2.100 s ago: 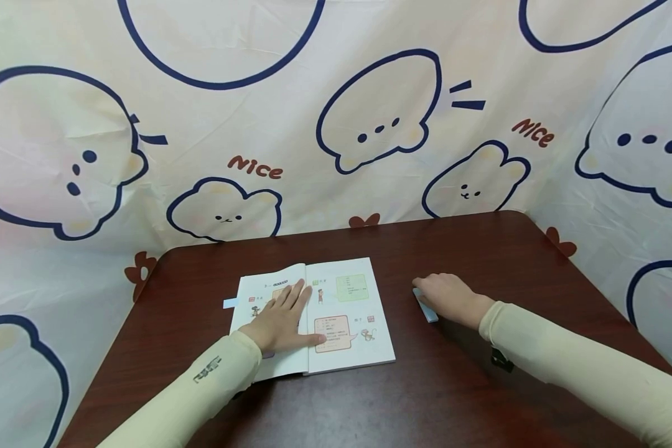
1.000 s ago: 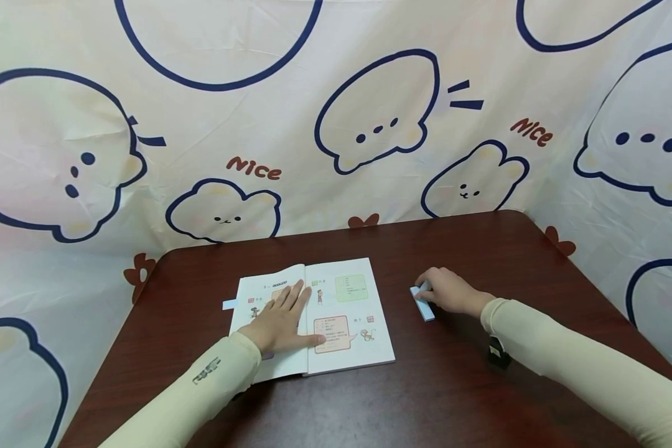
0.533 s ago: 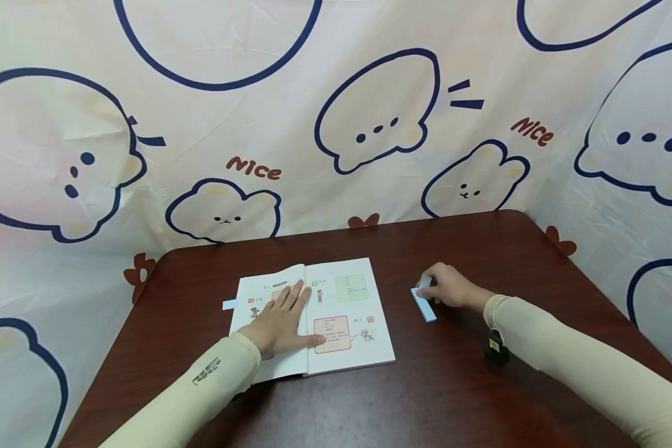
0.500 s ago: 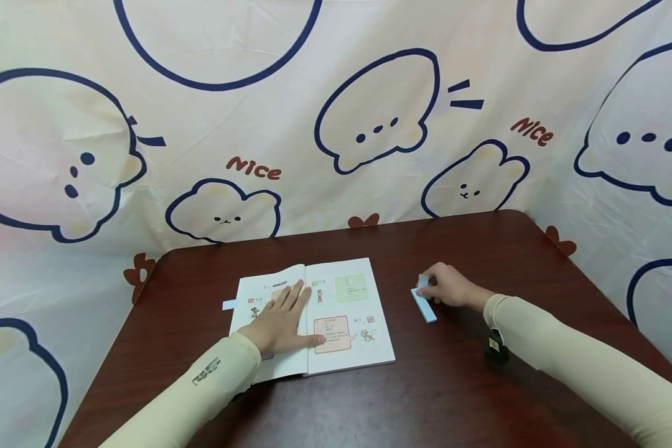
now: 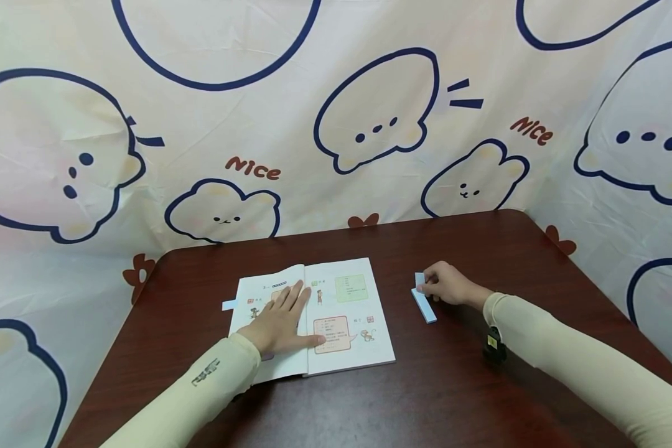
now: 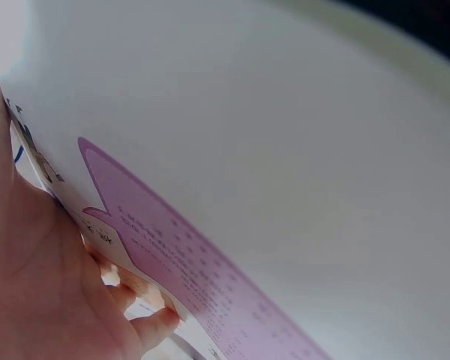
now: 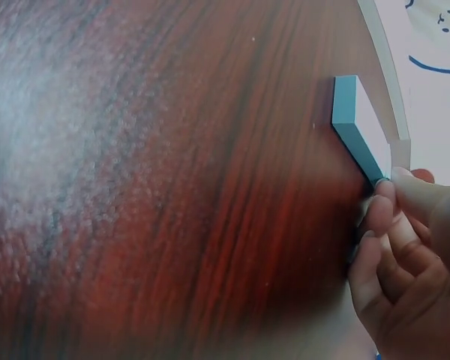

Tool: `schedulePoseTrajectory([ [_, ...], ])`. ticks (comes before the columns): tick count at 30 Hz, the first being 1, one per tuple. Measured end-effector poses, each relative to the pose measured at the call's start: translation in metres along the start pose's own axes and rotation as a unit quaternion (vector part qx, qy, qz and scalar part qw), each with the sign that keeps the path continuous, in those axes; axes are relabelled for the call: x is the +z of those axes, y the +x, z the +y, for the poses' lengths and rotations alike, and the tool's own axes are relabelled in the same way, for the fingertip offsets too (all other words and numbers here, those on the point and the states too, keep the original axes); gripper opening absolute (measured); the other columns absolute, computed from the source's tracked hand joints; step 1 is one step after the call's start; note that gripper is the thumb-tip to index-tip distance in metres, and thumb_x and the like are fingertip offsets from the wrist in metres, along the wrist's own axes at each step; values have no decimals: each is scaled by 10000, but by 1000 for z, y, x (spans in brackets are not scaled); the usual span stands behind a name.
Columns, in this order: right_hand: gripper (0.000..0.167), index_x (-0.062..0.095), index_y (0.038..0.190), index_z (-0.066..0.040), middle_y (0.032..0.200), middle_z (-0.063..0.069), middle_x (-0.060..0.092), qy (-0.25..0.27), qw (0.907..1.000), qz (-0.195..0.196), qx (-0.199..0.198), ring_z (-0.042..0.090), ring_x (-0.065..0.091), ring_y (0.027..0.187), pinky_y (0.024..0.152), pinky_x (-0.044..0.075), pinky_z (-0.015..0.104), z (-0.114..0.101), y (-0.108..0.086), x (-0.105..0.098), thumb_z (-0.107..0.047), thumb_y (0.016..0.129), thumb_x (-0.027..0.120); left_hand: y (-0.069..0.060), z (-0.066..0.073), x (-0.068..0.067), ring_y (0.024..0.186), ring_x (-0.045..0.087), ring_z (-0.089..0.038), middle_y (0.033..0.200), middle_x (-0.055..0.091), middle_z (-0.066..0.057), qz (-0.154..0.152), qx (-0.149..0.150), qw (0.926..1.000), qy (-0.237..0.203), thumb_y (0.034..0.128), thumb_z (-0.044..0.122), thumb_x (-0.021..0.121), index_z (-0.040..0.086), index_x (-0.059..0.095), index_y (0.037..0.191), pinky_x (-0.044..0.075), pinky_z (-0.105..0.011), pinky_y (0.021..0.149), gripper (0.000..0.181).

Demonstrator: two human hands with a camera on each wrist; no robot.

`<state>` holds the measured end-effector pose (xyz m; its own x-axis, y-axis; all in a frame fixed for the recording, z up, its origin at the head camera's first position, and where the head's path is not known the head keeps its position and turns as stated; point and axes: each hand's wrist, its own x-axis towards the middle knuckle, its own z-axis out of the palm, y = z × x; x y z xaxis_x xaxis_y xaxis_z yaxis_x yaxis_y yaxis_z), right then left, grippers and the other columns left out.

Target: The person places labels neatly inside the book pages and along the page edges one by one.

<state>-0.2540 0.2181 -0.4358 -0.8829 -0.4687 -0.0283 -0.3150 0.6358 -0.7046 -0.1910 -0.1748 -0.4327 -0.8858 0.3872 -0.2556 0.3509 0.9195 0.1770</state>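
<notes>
My left hand (image 5: 280,320) lies with fingers spread across the open book (image 5: 338,364), mostly on the left page. In the left wrist view the palm (image 6: 52,277) is beside the curved page (image 6: 247,150) with its purple text box. To the right of the book, my right hand (image 5: 450,286) pinches a thin light blue strip (image 5: 419,279) between thumb and fingers. That strip stands out beyond the far end of a light blue pad (image 5: 425,308) on the table. The right wrist view shows the thick pad (image 7: 346,101) just by the pinching fingers (image 7: 382,202); fingertips partly cover the strip.
The dark brown table (image 5: 336,410) has a patterned cloth (image 5: 297,124) hanging behind and at both sides. A pale blue tab (image 5: 229,305) sticks out from the book's left edge. A small dark device (image 5: 494,345) is under the right wrist.
The right hand, earlier over the pad, has shifted slightly to its far right side and pinches the strip. The strip's far end has swung left. The left hand has not moved.
</notes>
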Motion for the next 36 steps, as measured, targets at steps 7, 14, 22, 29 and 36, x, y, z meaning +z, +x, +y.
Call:
schedulePoseTrajectory([
  [7,244,629,754,11,674,84,623,263,9996,15,42,124,550,555,608,487,270,9,2,0,-74,982,644,0,0,-1,1588,97,-383,1728,14,-111,7,-6,10000,-8,856,811,508,102,103,1637,212,-600,1236,1131],
  [14,246,619,763,19,637,69,596,365,9992,13,144,126,528,546,590,463,267,9,2,0,-72,991,622,0,-1,-2,1587,105,-382,1727,23,-114,59,-2,10000,17,860,804,510,98,114,1636,209,-594,1239,1121],
  [22,172,680,874,-3,600,-27,535,201,9993,-111,292,88,484,536,530,409,243,7,4,1,-150,963,676,0,-1,-2,1586,102,-384,1727,22,-116,31,-8,10000,-12,857,808,510,96,113,1636,217,-599,1234,1127],
  [29,261,618,878,-43,604,-36,476,-191,9991,44,384,104,466,565,542,389,250,0,3,7,-237,883,792,0,0,-1,1588,98,-381,1727,23,-113,23,-31,10000,3,857,805,513,100,115,1636,214,-597,1237,1124],
  [36,304,609,836,-23,556,-38,455,-194,9955,352,853,109,438,523,506,361,251,1,3,12,-257,876,798,-1,0,-1,1588,97,-382,1727,22,-115,22,-3,10000,-31,862,800,511,100,113,1636,216,-601,1234,1117],
])
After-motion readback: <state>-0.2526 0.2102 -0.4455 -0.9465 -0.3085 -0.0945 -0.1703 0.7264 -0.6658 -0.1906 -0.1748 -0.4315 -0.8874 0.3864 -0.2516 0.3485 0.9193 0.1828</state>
